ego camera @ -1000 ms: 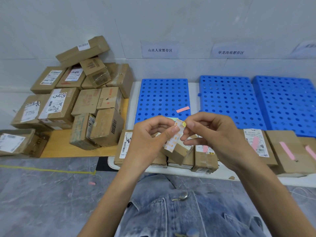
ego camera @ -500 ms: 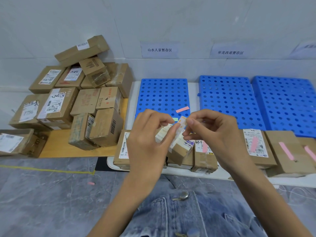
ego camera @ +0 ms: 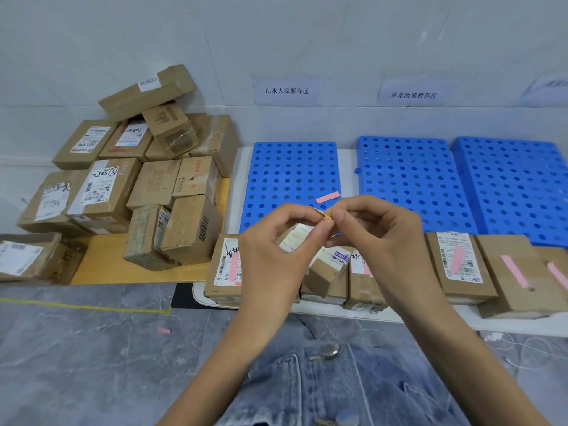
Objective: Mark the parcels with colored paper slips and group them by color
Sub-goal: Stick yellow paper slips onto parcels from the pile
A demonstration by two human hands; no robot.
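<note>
slip [ego camera: 325, 214] pinched btw L grip [ego camera: 273, 256] & R grip [ego camera: 378, 238] | parcel [ego camera: 322, 270] just below

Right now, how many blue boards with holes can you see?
3: left board under a pink slip, middle board, right board cut by the frame edge; more may be hidden.

slip [ego camera: 326, 214]: nearly all covered, pinched between left hand [ego camera: 270, 256] and right hand [ego camera: 381, 238]. 
small box [ego camera: 322, 272]: half behind left hand. 
third sign [ego camera: 550, 87]: blurred, cut by right edge. 
leftmost parcel [ego camera: 18, 256]: cut by left edge.
</note>
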